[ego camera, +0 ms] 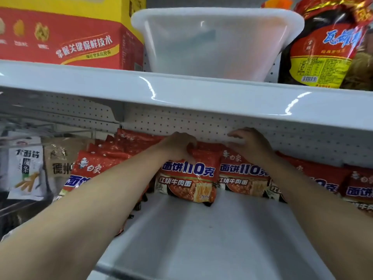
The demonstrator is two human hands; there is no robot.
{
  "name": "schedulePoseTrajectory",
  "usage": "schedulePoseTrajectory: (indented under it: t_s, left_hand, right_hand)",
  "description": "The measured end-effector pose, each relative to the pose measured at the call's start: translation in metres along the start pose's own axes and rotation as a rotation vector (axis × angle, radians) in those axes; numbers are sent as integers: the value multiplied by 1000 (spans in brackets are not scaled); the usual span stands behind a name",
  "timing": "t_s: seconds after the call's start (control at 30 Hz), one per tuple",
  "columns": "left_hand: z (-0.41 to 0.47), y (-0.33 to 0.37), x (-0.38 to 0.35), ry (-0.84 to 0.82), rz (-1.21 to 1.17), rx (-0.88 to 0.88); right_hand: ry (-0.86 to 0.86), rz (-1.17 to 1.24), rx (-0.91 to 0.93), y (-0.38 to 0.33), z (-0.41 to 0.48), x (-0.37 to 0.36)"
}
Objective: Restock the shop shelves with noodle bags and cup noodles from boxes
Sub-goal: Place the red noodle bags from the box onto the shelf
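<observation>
Red noodle bags stand in a row at the back of a white shelf (201, 235). My left hand (177, 145) grips the top of the middle noodle bag (187, 178), fingers curled over its upper edge. My right hand (249, 144) rests on the top of the neighbouring noodle bag (242, 178), with its fingers reaching back toward the pegboard wall; how they lie is partly hidden. More red bags lean at the left (90, 170) and stand at the right (327, 178). Both forearms reach in under the upper shelf.
The upper shelf edge (181, 91) hangs low over my hands. On it sit a red and yellow carton (66, 35), a translucent plastic tub (218, 41) and a dark snack bag (327, 47). White and beige snack bags (28, 168) stand at the far left.
</observation>
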State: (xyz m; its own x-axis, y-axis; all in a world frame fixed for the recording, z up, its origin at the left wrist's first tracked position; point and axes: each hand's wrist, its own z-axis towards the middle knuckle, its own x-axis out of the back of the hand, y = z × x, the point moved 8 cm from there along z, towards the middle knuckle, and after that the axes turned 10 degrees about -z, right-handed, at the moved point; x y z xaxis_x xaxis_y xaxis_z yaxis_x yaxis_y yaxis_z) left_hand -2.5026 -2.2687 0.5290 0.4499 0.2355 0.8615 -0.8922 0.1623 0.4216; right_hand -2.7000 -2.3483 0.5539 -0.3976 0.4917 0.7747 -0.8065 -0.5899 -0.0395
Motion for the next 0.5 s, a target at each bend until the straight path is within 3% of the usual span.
schedulePoseTrajectory:
  t_s: [0.17,0.33,0.5]
  left_hand:
    - [10,-4,2,202,1,17]
    - [-14,-2,9,276,-105,14]
    - [-61,-11,32,316,-221,-7]
  right_hand:
    - [10,-76,-33,23,-28,12]
    - [-16,-122,-163,28,-50,30]
    - [-108,-157,-247,-14,-74,50]
